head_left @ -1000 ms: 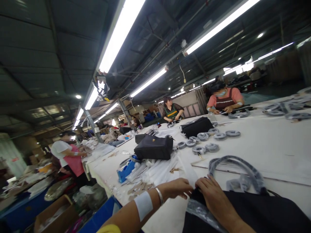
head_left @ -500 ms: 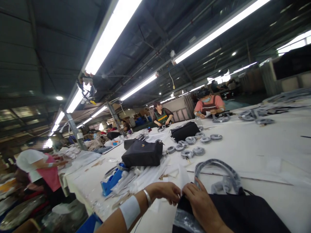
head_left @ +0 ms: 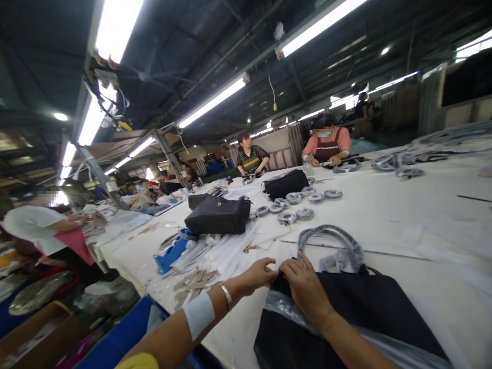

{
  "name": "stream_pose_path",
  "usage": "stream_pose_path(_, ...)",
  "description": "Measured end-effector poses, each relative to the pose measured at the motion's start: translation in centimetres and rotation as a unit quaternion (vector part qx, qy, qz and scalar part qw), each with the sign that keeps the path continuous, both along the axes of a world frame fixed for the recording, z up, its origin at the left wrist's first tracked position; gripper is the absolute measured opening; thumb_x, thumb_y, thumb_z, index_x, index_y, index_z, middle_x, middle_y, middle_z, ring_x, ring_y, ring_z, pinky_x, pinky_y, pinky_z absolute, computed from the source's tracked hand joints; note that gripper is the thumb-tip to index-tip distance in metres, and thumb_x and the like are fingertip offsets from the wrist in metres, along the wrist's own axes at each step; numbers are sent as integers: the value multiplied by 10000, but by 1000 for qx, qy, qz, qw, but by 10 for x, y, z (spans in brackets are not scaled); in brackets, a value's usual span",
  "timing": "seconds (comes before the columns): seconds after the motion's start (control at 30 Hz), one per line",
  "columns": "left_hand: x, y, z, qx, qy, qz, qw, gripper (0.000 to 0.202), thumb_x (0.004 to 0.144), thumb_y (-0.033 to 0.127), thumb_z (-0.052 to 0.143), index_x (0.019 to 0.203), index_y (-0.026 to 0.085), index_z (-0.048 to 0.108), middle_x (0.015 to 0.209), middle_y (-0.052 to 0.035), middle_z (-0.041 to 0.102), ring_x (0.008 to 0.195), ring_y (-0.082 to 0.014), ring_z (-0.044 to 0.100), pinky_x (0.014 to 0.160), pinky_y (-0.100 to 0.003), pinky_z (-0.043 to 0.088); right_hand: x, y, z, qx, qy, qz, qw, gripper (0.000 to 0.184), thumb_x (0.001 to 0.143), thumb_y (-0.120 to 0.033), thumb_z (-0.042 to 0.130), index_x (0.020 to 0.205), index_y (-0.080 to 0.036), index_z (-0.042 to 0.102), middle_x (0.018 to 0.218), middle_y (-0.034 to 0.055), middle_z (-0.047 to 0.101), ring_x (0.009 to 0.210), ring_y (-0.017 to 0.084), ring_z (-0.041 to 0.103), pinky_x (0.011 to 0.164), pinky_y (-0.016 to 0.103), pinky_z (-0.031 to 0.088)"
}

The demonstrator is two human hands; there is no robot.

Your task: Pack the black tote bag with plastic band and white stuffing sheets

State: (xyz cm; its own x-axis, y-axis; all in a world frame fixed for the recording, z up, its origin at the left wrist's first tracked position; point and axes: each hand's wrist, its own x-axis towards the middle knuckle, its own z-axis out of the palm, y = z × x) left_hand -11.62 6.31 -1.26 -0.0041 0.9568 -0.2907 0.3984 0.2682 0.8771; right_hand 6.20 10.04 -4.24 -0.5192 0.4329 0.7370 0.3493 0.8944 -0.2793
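A black handbag [head_left: 361,297] lies on the table in front of me, a strip of clear plastic film [head_left: 292,310] across its front. Its curved handle [head_left: 330,233], wrapped in film, stands up from the top edge. My right hand [head_left: 303,287] grips the top edge near the left corner, fingers bent over it. At that same corner is my left hand [head_left: 258,274], its fingers curled in against the bag; their tips are partly hidden. A silver bangle [head_left: 226,297] and a pale patch [head_left: 199,313] are on the left arm.
Two more black bags [head_left: 219,215] [head_left: 286,183] lie further up the white table, beside several wrapped coiled straps [head_left: 303,213]. A blue tape dispenser [head_left: 171,254] stands left of white strips. Blue bin [head_left: 123,333] below the left edge. Co-workers [head_left: 251,156] [head_left: 328,141] work across the table.
My view has tilted down and more of the handbag shows. The white sheet seen between my hands no longer shows there. Both hands stay at the bag's corner; the left index finger is straighter.
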Motion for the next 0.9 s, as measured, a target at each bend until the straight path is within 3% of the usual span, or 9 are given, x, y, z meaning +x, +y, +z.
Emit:
stream_pose_path(0.07,0,0,0,2,6,-14,1000,356,831,391,648,1046,119,564,659,65,485,594,-79,483,605,-220,392,-1,1,-2,-6,12,5,1000,314,838,43,457,928,-213,613,889,1,632,908,183,594,1152,485,226)
stream_pose_path(0.17,-9,6,10,-45,29,-77,996,173,767,265,685,762,138,569,592,57,510,563,-85,490,600,-228,399,-3,1,-4,2,30,9,1000,333,815,55,437,895,-222,604,830,-15,604,842,172,581,1153,474,218)
stream_pose_path(0.27,-18,16,23,-121,68,-150,979,101,695,145,681,647,135,592,559,16,579,532,-108,527,584,-241,413,-6,2,-6,17,44,9,999,342,792,65,425,870,-226,587,797,-30,585,800,160,572,1156,455,206)
stream_pose_path(0.33,-20,21,27,-146,95,-168,970,81,670,111,668,621,134,608,557,-3,600,519,-114,532,559,-234,403,-7,3,-8,25,47,2,999,350,780,71,424,869,-230,577,793,-35,585,796,155,574,1159,442,197)
stream_pose_path(0.43,-15,23,23,-125,120,-128,976,67,655,110,655,665,148,600,598,21,589,526,-100,513,536,-216,394,-9,5,-12,16,41,-4,999,368,753,82,426,883,-234,565,830,-31,603,848,159,588,1164,432,187)
stream_pose_path(0.6,-1,11,0,-41,120,-2,992,255,703,136,622,952,163,570,661,64,530,517,-75,455,501,-194,371,-10,6,-19,-44,20,8,999,436,721,85,416,970,-241,564,929,-27,616,974,159,585,1179,423,167)
stream_pose_path(0.7,6,4,-14,-23,113,35,993,153,795,212,579,931,161,534,588,75,465,504,-86,433,490,-200,363,-11,10,-24,-62,-21,10,998,412,730,52,453,986,-249,570,967,-21,621,1011,161,580,1171,399,205)
stream_pose_path(0.8,10,3,-20,14,110,50,993,171,801,304,656,836,183,541,577,71,463,552,-96,458,545,-203,392,-16,20,-37,-20,-61,6,998,332,778,-15,527,1016,-242,573,1034,2,655,1039,174,592,1101,348,329)
stream_pose_path(0.9,12,4,-19,10,118,56,991,193,798,356,728,822,204,611,722,29,607,736,-146,585,676,-234,479,-24,33,-52,73,-96,-15,993,175,866,-137,603,1010,-235,594,1025,5,694,1013,178,619,999,305,424)
